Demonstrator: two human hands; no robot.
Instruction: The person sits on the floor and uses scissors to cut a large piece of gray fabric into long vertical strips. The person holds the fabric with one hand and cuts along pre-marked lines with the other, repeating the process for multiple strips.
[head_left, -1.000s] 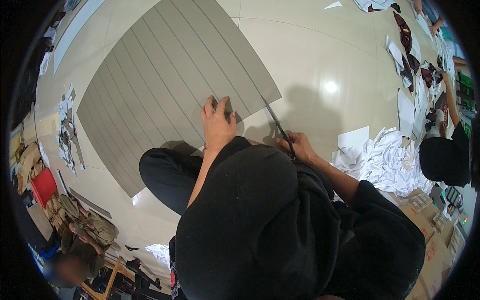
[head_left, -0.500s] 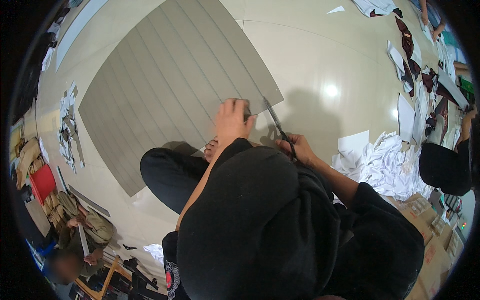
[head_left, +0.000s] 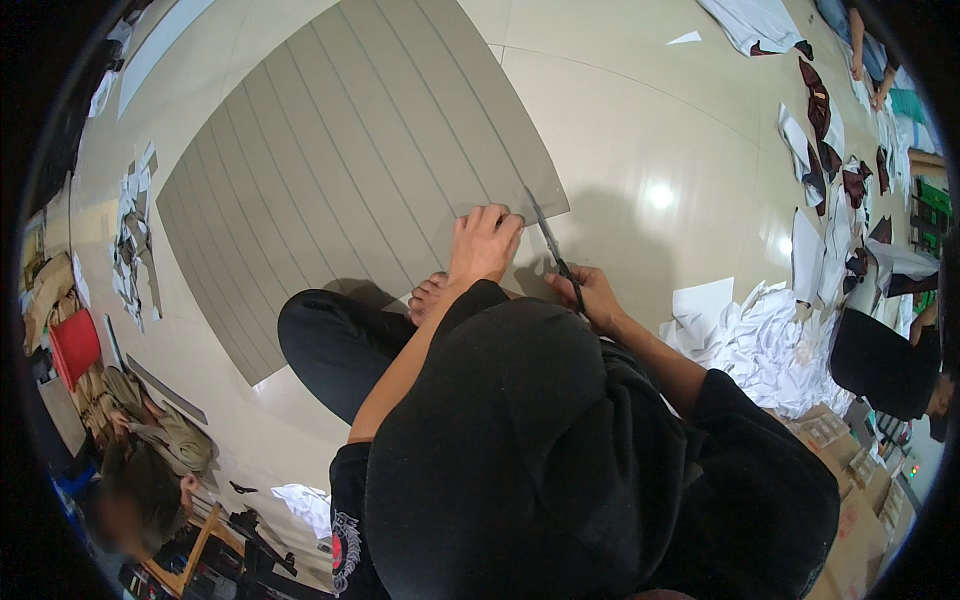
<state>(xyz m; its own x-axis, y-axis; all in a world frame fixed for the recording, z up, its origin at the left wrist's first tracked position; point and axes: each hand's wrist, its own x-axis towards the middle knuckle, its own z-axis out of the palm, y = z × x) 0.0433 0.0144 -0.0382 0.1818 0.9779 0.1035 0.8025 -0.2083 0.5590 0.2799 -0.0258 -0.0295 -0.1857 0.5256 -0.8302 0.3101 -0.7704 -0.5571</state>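
Observation:
A large grey-brown sheet (head_left: pixel 350 130) with parallel dark lines lies on the floor in front of me. My left hand (head_left: pixel 483 243) is at its near edge, with the fingers bent together over the edge. Close by on the right, my right hand (head_left: pixel 590 293) is closed around the dark handles of a pair of scissors (head_left: pixel 545 228). The long blades point away from me and lie over the sheet's near right corner, along a line. How far apart the blades stand is hard to make out.
My bare foot (head_left: pixel 428 296) rests just below the sheet's edge. To the right lie a heap of crumpled white cloth (head_left: pixel 765 345) and cardboard boxes (head_left: pixel 850 500). Scraps (head_left: pixel 130 240) are strewn at left. Another person (head_left: pixel 150 470) sits at the lower left; more people are at the right rim.
My left hand has shifted slightly right along the sheet's edge, closer to the scissors. The scissors have hardly moved at the corner. The person at lower left has lowered a pale strip out of sight.

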